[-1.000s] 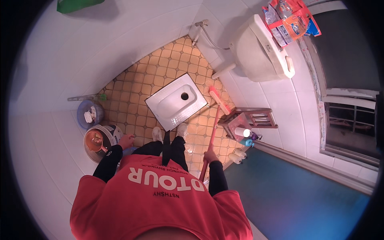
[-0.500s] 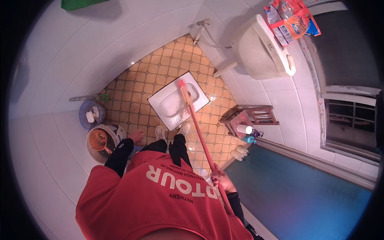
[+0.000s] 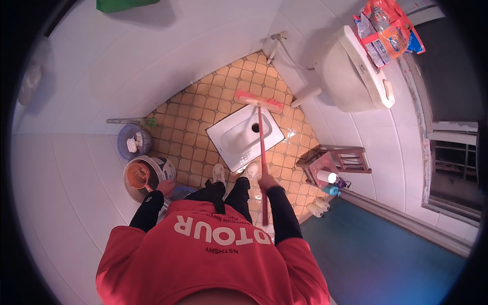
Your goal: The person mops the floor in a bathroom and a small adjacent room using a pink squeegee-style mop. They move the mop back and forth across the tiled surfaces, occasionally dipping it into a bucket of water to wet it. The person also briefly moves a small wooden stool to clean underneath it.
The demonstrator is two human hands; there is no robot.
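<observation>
My right hand (image 3: 267,181) is wrapped around the red pole of a broom (image 3: 262,147). The broom's wide head, with pink bristles (image 3: 246,96), lies on the tiles just past the far edge of the white squat toilet (image 3: 231,137). The pole crosses over the toilet beside its dark drain hole. My left hand (image 3: 166,188) hangs at the right rim of a white bucket (image 3: 168,168), close to the handle of an orange-brown dipper (image 3: 137,174) inside it. How its fingers are set, and whether they touch the bucket, cannot be made out.
A purple basket (image 3: 125,142) with white items stands behind the bucket, near a green-ended brush (image 3: 147,122). To the right are a wooden stool (image 3: 348,160) with bottles, two pale bottles (image 3: 317,206) on the floor, and a wall-mounted cistern (image 3: 345,76) with red packets (image 3: 389,30).
The broom head has gone from inside the toilet to the tiles beyond it, turning broadside. My right hand has moved forward with the pole. My left hand is lower, nearer the dipper's handle.
</observation>
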